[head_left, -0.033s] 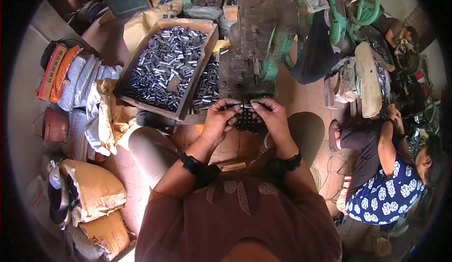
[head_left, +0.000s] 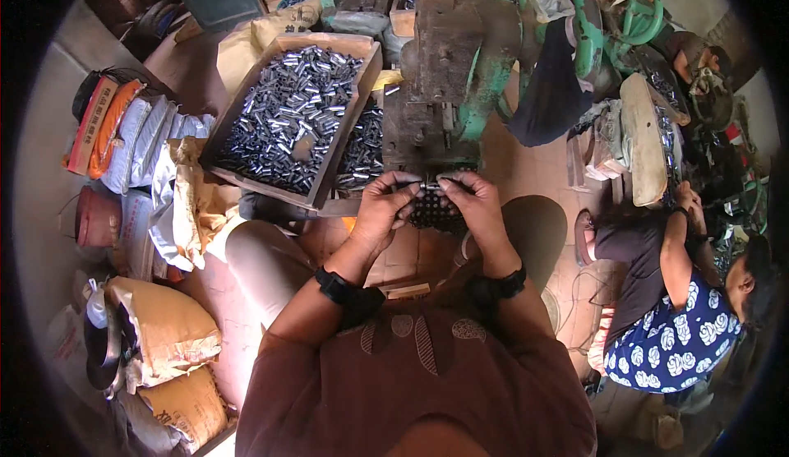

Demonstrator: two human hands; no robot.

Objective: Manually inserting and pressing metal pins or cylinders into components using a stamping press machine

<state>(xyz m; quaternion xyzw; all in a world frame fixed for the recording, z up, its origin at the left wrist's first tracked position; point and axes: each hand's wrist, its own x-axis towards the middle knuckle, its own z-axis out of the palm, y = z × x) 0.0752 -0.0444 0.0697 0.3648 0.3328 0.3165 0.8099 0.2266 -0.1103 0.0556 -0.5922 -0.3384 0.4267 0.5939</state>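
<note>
My left hand (head_left: 385, 208) and my right hand (head_left: 475, 204) meet in front of a worn press machine (head_left: 423, 128), close to its lower front. Thumb and forefinger of each hand are pinched together on the ends of a small metal piece (head_left: 428, 185), held level between them. Its exact kind is too small to make out. Just below my fingers is a dark sheet dotted with round light spots (head_left: 438, 214). To the left, a wooden tray (head_left: 372, 61) holds many short shiny metal tubes (head_left: 300, 112).
More metal tubes (head_left: 362, 146) lie between tray and press. Paper sacks (head_left: 168, 330) and folded bags (head_left: 140, 140) line the left side. A dark cloth (head_left: 552, 95) hangs from green machinery (head_left: 590, 42). A co-worker in a flowered shirt (head_left: 674, 342) sits at the right, near a wooden board (head_left: 643, 140).
</note>
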